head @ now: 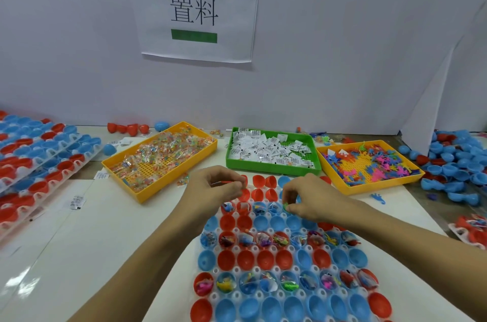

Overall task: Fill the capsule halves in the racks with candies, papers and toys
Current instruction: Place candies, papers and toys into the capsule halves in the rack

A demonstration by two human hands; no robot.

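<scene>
My right hand (308, 197) pinched a green toy (286, 206); my left (218, 187) pinched a pink one (224, 182). Best dropped straight into cups (274, 207) just below my fingertips.

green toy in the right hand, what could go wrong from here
The right hand pinches the small green toy over tightly packed capsule halves; it could land in a neighbouring half that is already filled. The left hand also holds a small piece over the same rack, so a forearm could nudge filled rows nearer the person.
</scene>
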